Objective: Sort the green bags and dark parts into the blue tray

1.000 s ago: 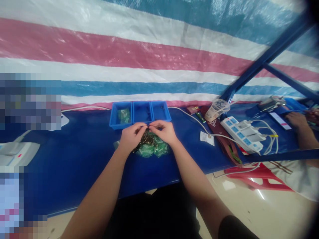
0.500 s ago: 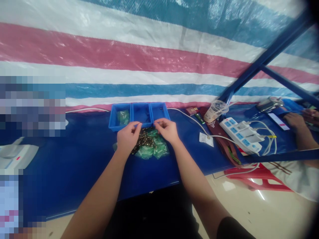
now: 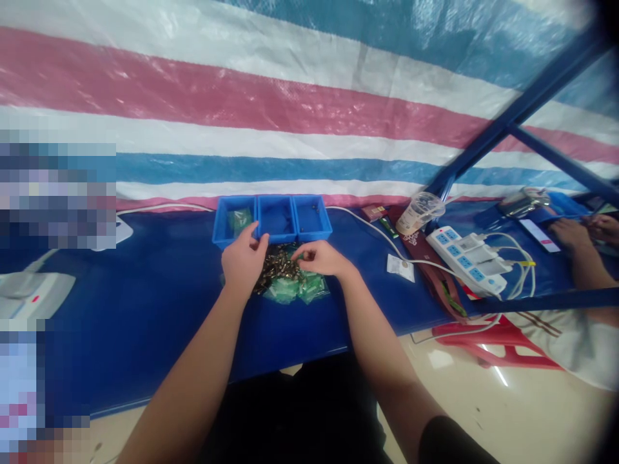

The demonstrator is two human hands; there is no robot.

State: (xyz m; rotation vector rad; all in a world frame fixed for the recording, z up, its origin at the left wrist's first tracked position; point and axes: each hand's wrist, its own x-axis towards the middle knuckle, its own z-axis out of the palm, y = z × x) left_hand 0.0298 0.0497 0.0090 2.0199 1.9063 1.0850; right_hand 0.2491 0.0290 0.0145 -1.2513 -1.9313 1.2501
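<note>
- Mostly, the surface is a glossy dark-blue table (image 3: 145, 309) running across the middle of the frame, its near edge slanting over pale floor (image 3: 459, 412) at lower right.
- Behind it, a striped plastic sheet (image 3: 265, 96) in red, white and blue fills the upper frame.
- Just below centre, a heap of small metal parts (image 3: 278, 267) lies on the table with green packets (image 3: 283, 291) along its near side.
- At the heap's left, the left hand (image 3: 242, 261) is loosely spread, thumb and forefinger apart, near the front of a blue three-part tray (image 3: 276, 220).
- At the heap's right, the right hand (image 3: 323, 259) has its fingers curled over the parts; whether it pinches one, I cannot tell.
- Right of centre stand a plastic cup (image 3: 418, 214) and a white power strip (image 3: 452, 245), near a blue metal frame (image 3: 507, 124).
- At the right edge, a co-worker's hand (image 3: 570, 233) is beside a phone (image 3: 540, 236), with a red stool (image 3: 493, 338) below.
</note>
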